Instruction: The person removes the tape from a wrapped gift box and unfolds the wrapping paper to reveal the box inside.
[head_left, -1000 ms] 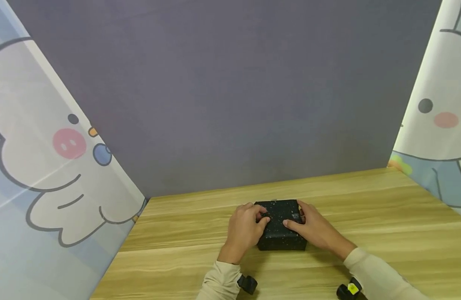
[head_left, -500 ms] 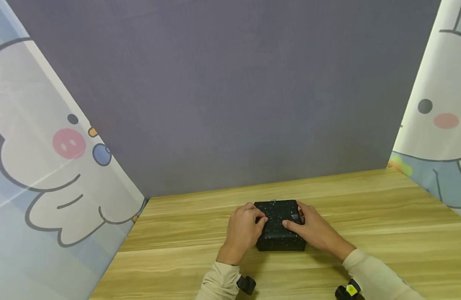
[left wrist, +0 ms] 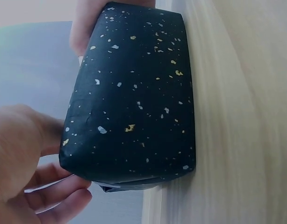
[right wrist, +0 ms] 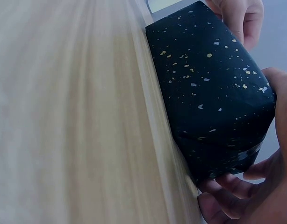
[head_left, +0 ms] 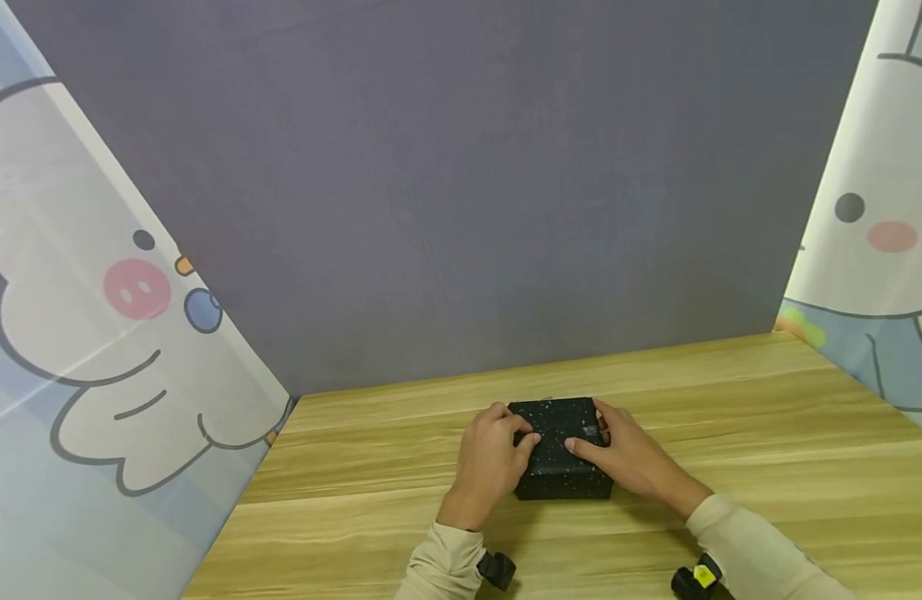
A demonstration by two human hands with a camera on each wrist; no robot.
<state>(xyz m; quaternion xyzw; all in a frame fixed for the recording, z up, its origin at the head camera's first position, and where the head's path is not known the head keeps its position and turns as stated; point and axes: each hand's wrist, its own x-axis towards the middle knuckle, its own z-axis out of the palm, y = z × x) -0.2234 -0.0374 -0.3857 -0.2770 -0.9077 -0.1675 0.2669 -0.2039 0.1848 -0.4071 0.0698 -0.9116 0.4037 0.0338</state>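
Observation:
A box wrapped in black paper [head_left: 554, 417] with white and gold flecks sits on the wooden table. My left hand [head_left: 487, 458] grips its left side, thumb tip on the top and the other fingers bent at the edge. On the opposite side, my right hand [head_left: 633, 454] holds the box with its thumb across the top and its fingers along the right end. The right wrist view shows those fingers [right wrist: 232, 191] curled at folded paper [right wrist: 227, 161] on that end. A folded paper flap [left wrist: 129, 186] also shows at the left end in the left wrist view.
Pale wood-grain table surface [head_left: 356, 500] surrounds the box. Behind it rises a plain grey panel [head_left: 461, 208]. Cartoon-printed sheets [head_left: 63, 400] flank the table on both sides. Dark wrist cameras [head_left: 497, 570] hang under both sleeves.
The left thumb and fingers shift slightly at the box's top left edge. The box and the right hand stay almost in place.

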